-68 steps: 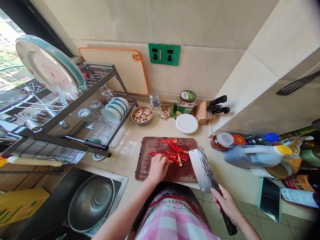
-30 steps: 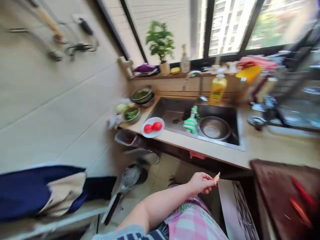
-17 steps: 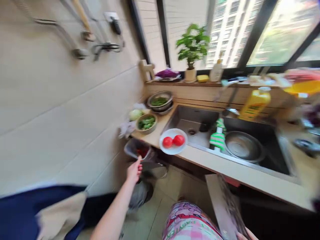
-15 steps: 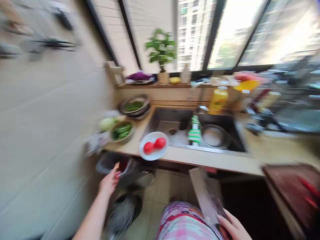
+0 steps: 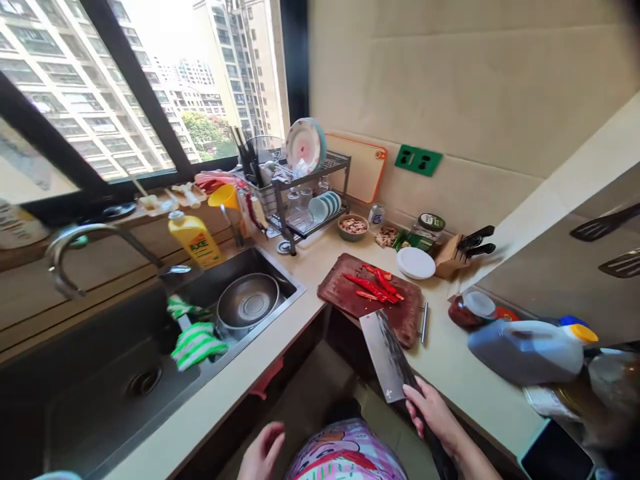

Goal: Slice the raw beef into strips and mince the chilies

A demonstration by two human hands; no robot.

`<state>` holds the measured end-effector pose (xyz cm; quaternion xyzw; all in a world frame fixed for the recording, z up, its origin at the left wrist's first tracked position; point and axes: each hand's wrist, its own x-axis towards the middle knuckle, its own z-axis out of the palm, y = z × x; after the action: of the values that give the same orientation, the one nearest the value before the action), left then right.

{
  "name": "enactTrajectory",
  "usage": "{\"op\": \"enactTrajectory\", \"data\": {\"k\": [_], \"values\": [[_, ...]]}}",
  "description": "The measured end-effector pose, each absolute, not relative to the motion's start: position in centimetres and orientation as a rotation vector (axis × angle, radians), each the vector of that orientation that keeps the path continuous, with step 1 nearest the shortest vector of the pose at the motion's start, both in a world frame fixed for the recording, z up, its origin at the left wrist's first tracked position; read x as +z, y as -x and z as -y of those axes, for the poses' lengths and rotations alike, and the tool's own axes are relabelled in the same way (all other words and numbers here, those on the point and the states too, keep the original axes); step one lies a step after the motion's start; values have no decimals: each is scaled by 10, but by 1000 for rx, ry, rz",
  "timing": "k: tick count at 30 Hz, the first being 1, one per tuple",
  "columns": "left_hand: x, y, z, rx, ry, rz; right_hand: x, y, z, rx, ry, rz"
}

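Observation:
A cleaver with a broad steel blade and a dark handle is gripped in my right hand, its blade pointing up toward the cutting board. On the brown cutting board lie several pieces of red chili pepper, some of them long strips. The front edge of the board is partly hidden behind the blade. Low in the view, in front of the counter, my left hand hangs with loosely bent fingers, apart from any object, and nothing shows in it.
At left is a sink with a metal pan and a green-striped cloth. A dish rack stands in the corner. Behind the board are a bowl of chopped food, a white plate and a knife block; a large jug is at right.
My view has swung right from the sink and bin to the cutting board. The small orange-brown piece my left hand held over the bin is gone from it. The cleaver stays in my right hand.

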<state>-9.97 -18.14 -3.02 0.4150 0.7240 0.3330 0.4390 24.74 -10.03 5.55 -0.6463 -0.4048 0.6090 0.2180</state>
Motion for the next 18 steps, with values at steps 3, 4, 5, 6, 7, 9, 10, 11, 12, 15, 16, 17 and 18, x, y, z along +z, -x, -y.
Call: {"op": "enactTrajectory", "data": {"k": [3,4,5,6,7,9,10,11,12,15,16,17,18], "values": [[-14,56,91,817,-1327,-1654,61,-297,43,1412,1933,1287],[-3,39,56,817,-1480,-1632,66,-312,22,1278,1978,1407],[8,22,21,798,-1641,-1606,71,-324,0,1122,2016,1549],[19,5,-13,779,-1799,-1578,76,-335,-22,947,2045,1704],[28,-11,-44,758,-1944,-1564,82,-343,-43,769,2061,1867],[41,-38,-96,638,-2194,-1547,90,-351,-83,491,2113,2120],[44,-48,-118,566,-2286,-1552,93,-352,-101,412,2136,2203],[45,-56,-136,494,-2352,-1563,94,-351,-117,367,2153,2260],[44,-61,-152,427,-2394,-1583,94,-350,-130,351,2157,2298],[38,-67,-179,278,-2432,-1626,89,-344,-158,351,2127,2363],[36,-67,-182,248,-2431,-1628,87,-342,-163,354,2110,2389],[35,-67,-182,228,-2432,-1623,84,-341,-166,361,2091,2412],[35,-67,-180,217,-2432,-1618,82,-340,-168,373,2069,2434]]}}
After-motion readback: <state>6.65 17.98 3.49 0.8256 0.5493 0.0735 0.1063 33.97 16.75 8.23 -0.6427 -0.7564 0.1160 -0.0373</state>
